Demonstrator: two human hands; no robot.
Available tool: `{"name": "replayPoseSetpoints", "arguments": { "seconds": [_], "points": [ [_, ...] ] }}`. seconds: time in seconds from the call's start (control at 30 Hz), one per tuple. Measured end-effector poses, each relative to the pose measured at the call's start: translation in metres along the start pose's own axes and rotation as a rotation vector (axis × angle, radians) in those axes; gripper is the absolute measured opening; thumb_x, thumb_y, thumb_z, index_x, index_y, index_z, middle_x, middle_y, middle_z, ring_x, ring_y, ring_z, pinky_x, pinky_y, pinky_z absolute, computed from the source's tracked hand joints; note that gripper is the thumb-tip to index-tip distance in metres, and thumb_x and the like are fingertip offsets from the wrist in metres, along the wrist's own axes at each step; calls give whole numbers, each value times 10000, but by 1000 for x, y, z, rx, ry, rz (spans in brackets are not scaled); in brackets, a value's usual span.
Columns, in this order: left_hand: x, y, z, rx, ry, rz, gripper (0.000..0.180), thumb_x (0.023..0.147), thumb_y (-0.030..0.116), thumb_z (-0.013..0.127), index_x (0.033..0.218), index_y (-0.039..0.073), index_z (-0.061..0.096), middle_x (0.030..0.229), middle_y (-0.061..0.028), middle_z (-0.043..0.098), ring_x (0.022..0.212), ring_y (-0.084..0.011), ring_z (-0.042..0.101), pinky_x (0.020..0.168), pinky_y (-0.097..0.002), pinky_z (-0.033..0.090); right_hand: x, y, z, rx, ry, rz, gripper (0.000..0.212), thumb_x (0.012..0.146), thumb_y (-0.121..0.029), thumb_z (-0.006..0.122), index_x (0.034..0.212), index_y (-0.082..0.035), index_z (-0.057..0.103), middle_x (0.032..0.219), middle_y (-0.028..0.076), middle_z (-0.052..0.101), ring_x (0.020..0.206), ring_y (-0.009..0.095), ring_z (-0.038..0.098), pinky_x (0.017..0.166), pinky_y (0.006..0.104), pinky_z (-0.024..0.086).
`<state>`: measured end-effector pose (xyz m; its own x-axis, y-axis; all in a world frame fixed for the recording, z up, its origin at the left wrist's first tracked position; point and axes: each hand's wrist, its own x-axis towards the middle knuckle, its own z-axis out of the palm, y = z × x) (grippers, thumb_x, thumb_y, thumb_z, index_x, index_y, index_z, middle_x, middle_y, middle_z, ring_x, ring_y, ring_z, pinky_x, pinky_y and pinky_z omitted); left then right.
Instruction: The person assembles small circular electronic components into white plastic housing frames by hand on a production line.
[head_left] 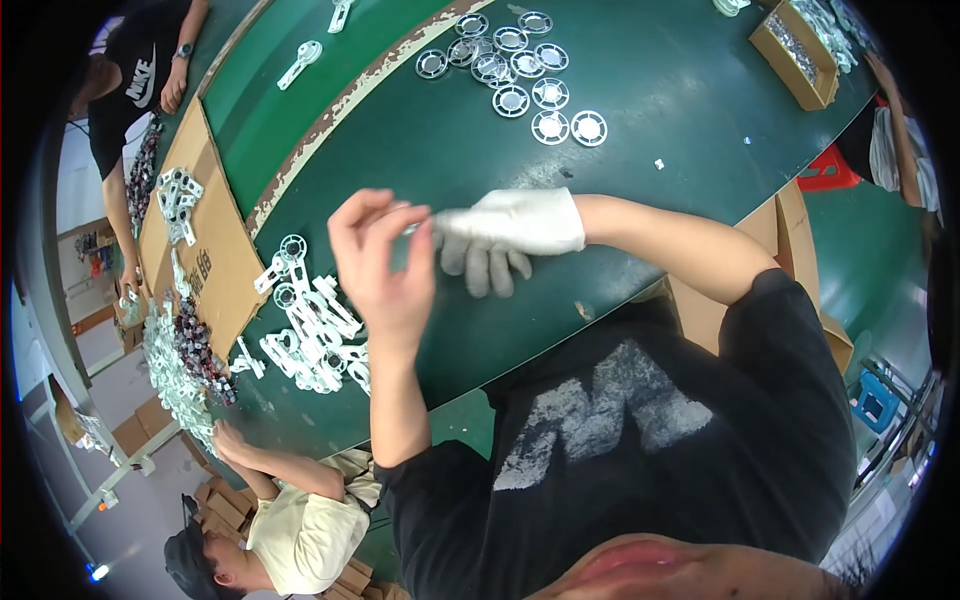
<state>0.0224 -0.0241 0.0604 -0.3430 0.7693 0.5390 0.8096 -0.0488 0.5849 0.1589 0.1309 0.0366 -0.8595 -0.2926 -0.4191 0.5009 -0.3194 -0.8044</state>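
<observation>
My bare left hand (385, 262) is raised over the green table, its thumb and fingers drawn together around a small light piece too blurred to name. Close beside it on the right, my right hand (510, 232) wears a white glove with grey fingers. Its fingers hang down apart, and its blurred leading tip meets or nearly meets the left fingertips. A heap of white plastic parts with round ring ends (315, 340) lies just left of my left forearm. Beyond both hands, several round silver-and-black discs (510, 100) are scattered, some overlapping.
A cardboard sheet (205, 240) on the left bears more white parts (178, 200). Beside it are piles of pale pieces (170, 360) and dark small parts (195, 335). An open cardboard box (795, 55) stands far right. Co-workers (300, 520) sit around the table; a raised edge (350, 95) curves behind.
</observation>
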Motion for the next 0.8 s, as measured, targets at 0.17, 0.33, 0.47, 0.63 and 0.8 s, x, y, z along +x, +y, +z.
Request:
{"name": "replayPoseSetpoints", "arguments": {
  "seconds": [0.17,0.33,0.47,0.63,0.8],
  "points": [
    [33,12,39,-49,-31,306,360,773,-191,686,1036,50,735,1220,-140,581,934,-222,670,762,-315,582,0,-6,4,555,91,-421,646,1026,-651,380,1285,-89,563,1071,100,685,873,206,699,713,322,535],
    [23,11,56,-31,-150,418,478,712,-129,712,1131,101,707,1219,-134,617,1056,-317,629,927,-411,528,-4,-6,-6,702,499,-424,336,1048,-387,558,1029,-76,682,891,2,654,800,108,619,720,277,509],
    [3,-2,84,-109,62,290,531,708,-17,770,1205,58,597,1246,-199,595,1127,-377,574,961,-442,486,-5,-17,-17,278,997,-736,339,1008,-327,562,954,-8,666,790,47,662,747,131,619,702,299,497],
    [34,-10,120,292,-175,52,401,863,156,713,1246,65,639,1510,-191,412,1286,-429,420,1026,-514,421,-23,-23,-27,113,1029,-972,284,1021,-246,540,1045,1,676,769,25,597,717,103,538,676,292,461],
    [27,-18,103,325,-278,44,346,814,192,771,1120,55,684,1360,-129,562,1232,-380,501,1012,-485,435,-24,-19,-32,-201,897,-682,296,991,-282,570,1014,1,655,823,68,632,751,167,567,712,320,480]
  ]
}}
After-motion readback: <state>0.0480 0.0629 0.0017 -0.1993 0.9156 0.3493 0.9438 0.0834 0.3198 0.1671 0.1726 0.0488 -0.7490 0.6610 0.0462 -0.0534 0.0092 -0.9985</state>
